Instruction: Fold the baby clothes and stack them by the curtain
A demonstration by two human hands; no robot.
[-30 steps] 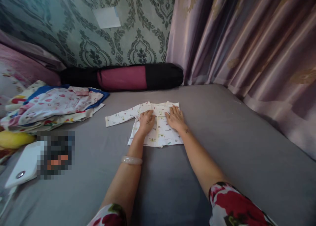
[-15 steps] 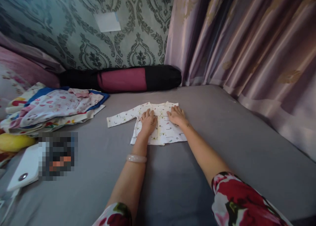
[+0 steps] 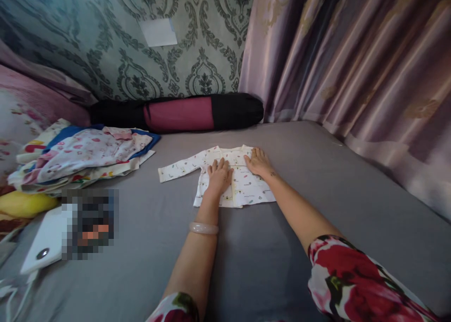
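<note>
A small white baby shirt (image 3: pixel 243 185) with a scattered print lies flat on the grey bed sheet (image 3: pixel 134 247). Its left-side sleeve stretches out to the left; the other sleeve does not show at the right and seems to be folded in across the chest. My left hand (image 3: pixel 220 175) rests on the shirt's front, left of the middle, fingers spread and pointing away. On the upper right of the shirt lies my right hand (image 3: pixel 258 163), palm down, with its fingers stretched out near the shoulder. Neither hand grips anything.
Folded children's clothes (image 3: pixel 88 153) are piled at the left. Nearer are a yellow rounded thing (image 3: pixel 28 204), a white device (image 3: pixel 47 240) with a cable, and a blurred-out patch. A black and maroon bolster (image 3: pixel 178 114) lies against the wall; a curtain (image 3: pixel 345 64) hangs at the right.
The view has shifted slightly, so everything sits a little further right. My right hand has slid a little toward the shirt's right shoulder edge; my left hand stays on the front.
</note>
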